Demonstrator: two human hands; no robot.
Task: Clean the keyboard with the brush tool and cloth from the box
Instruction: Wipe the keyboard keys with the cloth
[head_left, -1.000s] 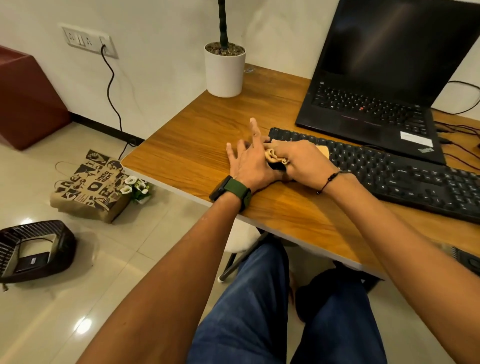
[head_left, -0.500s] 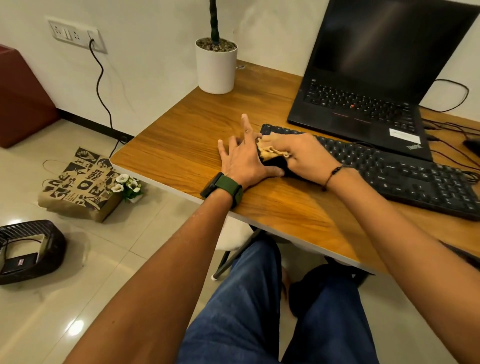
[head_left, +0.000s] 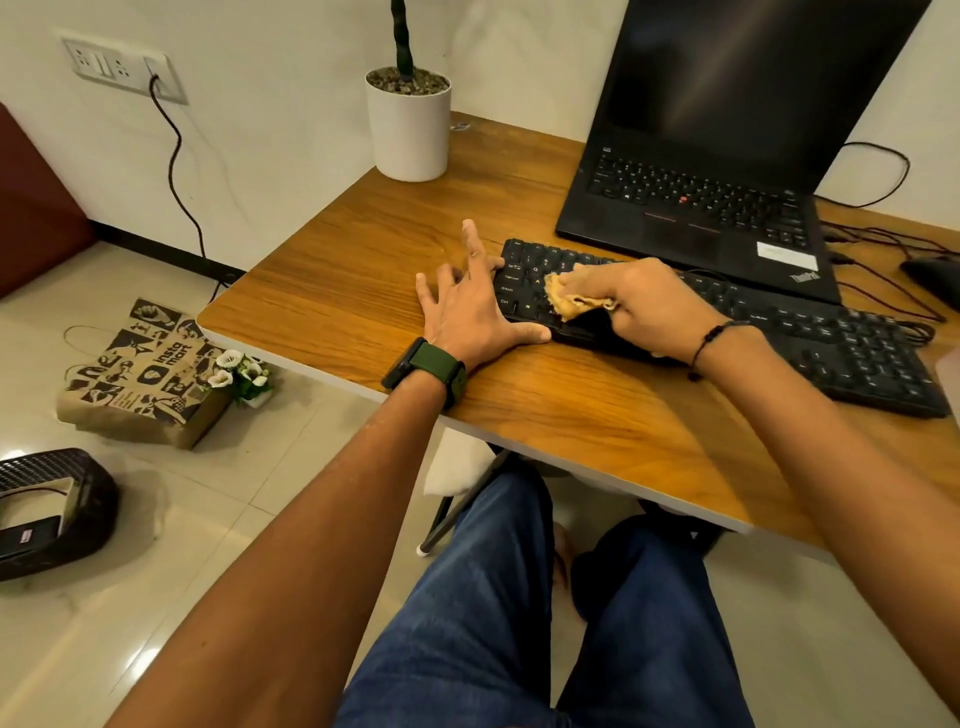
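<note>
Nearest, blue-jeaned legs (head_left: 498, 623) under the brown wooden tabletop (head_left: 363, 270); left hand (head_left: 470, 312) flat, fingers spread, bracing the black external keyboard (head_left: 805, 338) at its left end; right hand (head_left: 644, 306) pinching a crumpled tan cloth (head_left: 571, 304) against its keys; beyond, an open black laptop (head_left: 727, 156).

Two hands, the left (head_left: 470, 317) and the right (head_left: 644, 306), work at one black keyboard (head_left: 810, 343) on one wooden table (head_left: 571, 410), with a single tan cloth (head_left: 574, 301) on the keyboard's left end. One open laptop (head_left: 717, 171) stands behind the keyboard, one white plant pot (head_left: 409, 127) sits far to its left rear, and one mouse (head_left: 935, 275) lies off its right rear. One green-strapped watch (head_left: 426, 371) and one beaded bracelet (head_left: 714, 338) circle the wrists. On the floor left of the keyboard: one printed paper bag (head_left: 140, 374), one small bunch of white flowers (head_left: 241, 374), one dark woven basket (head_left: 52, 512). One wall socket (head_left: 122, 70) feeds one cable (head_left: 176, 171).
</note>
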